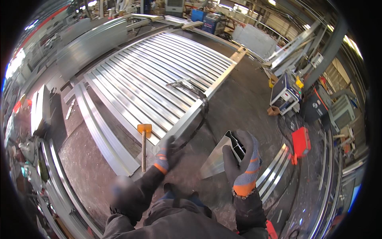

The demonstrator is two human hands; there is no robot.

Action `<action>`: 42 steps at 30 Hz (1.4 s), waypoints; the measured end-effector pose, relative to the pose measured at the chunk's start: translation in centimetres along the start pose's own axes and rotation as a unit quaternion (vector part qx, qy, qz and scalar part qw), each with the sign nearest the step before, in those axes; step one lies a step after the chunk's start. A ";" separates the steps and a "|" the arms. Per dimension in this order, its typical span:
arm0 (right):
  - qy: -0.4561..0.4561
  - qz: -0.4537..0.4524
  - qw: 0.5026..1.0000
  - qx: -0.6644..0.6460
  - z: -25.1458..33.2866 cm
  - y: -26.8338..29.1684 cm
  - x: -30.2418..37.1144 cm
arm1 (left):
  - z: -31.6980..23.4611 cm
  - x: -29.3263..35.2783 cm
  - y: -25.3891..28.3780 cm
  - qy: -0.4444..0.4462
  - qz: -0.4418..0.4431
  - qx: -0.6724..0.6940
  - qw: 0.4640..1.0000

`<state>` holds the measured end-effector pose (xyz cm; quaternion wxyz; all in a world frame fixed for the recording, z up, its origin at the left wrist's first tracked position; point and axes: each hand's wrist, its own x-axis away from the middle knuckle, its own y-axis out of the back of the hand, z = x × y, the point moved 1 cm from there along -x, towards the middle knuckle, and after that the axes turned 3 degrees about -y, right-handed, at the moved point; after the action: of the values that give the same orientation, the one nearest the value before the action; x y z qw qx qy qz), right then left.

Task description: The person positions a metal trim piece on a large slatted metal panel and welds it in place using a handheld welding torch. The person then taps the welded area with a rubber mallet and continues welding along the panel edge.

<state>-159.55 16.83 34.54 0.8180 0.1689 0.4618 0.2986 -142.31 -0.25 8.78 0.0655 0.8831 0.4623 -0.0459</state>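
Note:
My right hand (246, 159), in a grey glove with an orange cuff, grips the end of a short hollow aluminium profile (217, 158), held tilted in front of me. The profile's dark open end faces my fingers. My left hand (168, 154), gloved alike, is by the near corner of a large slatted aluminium panel (159, 75). Its fingers look apart, with nothing seen in them; whether it touches the corner I cannot tell. Left of it lies a mallet (144, 128) with an orange head and wooden handle, the head over the panel's edge. A torch-like tool (181, 83) rests on the slats.
A dark cable (205, 107) runs off the panel's right side. Long aluminium profiles (97, 127) lie at left, and several short bars (274, 169) on the floor at right. A red case (301, 142) and a wheeled machine (285, 93) stand to the right.

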 end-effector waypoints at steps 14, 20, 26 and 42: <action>-0.123 0.446 0.866 -0.187 -5.8 11.9 -6.1 | -22.9 2.7 -17.8 -0.197 0.190 0.044 0.961; -0.115 0.514 0.843 -0.111 -7.2 16.2 -5.7 | -22.6 3.2 -22.2 -0.235 0.244 0.030 0.941; -0.155 0.472 0.857 -0.138 -8.8 18.0 -3.8 | -22.3 3.1 -24.5 -0.293 0.239 0.000 0.926; 0.129 0.204 0.943 0.228 -8.5 21.9 0.3 | -22.4 3.3 -30.5 -0.367 -0.001 -0.036 0.930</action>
<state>-173.93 33.76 42.02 0.6125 0.4015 0.5746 0.3654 -165.07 23.14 28.19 0.2621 0.8015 0.4080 -0.3500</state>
